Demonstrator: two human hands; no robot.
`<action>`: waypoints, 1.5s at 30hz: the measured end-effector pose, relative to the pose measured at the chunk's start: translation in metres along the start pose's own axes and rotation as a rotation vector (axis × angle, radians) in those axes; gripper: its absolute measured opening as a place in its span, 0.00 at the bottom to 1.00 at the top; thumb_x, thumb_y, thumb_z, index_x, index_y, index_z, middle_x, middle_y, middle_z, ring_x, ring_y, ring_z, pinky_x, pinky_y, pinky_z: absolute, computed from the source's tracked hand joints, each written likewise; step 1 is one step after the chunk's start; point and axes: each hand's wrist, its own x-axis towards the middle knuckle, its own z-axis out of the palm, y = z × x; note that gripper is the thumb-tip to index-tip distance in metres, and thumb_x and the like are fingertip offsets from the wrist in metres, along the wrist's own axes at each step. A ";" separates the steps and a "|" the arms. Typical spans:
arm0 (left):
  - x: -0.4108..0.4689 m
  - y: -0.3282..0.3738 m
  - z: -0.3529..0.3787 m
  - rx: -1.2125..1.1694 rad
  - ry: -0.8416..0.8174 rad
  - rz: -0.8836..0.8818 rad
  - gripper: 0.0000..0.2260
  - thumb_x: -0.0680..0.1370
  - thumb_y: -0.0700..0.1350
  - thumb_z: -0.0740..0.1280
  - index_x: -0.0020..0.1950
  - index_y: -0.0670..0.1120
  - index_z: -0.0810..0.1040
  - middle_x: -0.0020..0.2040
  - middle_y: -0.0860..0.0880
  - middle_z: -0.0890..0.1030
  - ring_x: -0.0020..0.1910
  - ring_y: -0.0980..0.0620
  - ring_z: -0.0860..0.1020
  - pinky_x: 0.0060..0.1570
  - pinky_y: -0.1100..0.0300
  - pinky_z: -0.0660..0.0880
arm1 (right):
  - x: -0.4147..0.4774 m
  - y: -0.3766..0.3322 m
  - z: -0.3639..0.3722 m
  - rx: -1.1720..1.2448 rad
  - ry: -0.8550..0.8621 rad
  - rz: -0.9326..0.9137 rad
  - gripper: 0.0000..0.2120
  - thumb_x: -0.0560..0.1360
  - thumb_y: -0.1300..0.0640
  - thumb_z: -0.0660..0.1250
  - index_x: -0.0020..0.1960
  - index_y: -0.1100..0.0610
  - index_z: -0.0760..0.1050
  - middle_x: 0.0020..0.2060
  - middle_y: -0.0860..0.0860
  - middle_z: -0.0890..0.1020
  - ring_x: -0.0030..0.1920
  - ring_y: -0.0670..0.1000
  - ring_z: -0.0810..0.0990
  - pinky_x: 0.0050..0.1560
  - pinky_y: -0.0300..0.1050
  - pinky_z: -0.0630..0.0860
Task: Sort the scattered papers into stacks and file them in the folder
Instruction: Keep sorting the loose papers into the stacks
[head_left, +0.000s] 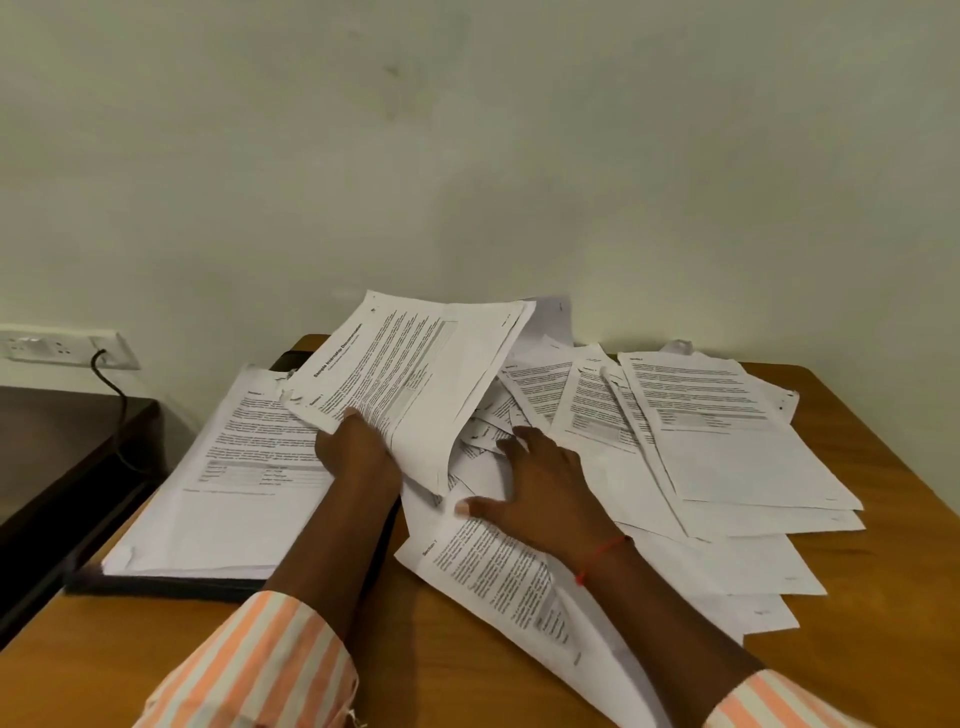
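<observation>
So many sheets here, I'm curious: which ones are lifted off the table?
The bundle with the bold sideways title, gripped by the left hand; it stands tilted up, while the other sheets lie flat.

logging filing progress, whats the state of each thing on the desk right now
lifted sheets, raised, curling over
left hand, gripping the lifted sheets
scattered papers, overlapping, unsorted
right hand, flat on the scattered papers, fingers spread
folder, lying flat
stack, neat, on the folder
</observation>
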 end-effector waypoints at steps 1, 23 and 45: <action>0.000 0.000 0.000 -0.002 0.006 0.000 0.15 0.81 0.38 0.66 0.67 0.46 0.79 0.56 0.47 0.84 0.52 0.48 0.84 0.52 0.50 0.83 | 0.000 -0.001 0.005 -0.025 -0.100 0.023 0.54 0.66 0.21 0.63 0.80 0.53 0.56 0.81 0.56 0.53 0.80 0.56 0.51 0.77 0.55 0.50; -0.004 0.004 -0.001 0.047 0.010 -0.010 0.14 0.81 0.40 0.67 0.67 0.46 0.79 0.56 0.48 0.85 0.51 0.49 0.85 0.48 0.53 0.84 | -0.005 0.015 0.013 0.118 -0.045 0.135 0.42 0.69 0.28 0.68 0.74 0.52 0.66 0.73 0.51 0.67 0.73 0.51 0.67 0.71 0.53 0.63; -0.005 0.006 0.001 0.063 0.037 -0.024 0.14 0.81 0.39 0.66 0.67 0.45 0.79 0.56 0.47 0.84 0.51 0.48 0.85 0.52 0.49 0.83 | -0.019 0.007 -0.021 0.311 0.087 0.025 0.04 0.76 0.53 0.66 0.45 0.48 0.71 0.38 0.46 0.77 0.40 0.50 0.78 0.37 0.43 0.73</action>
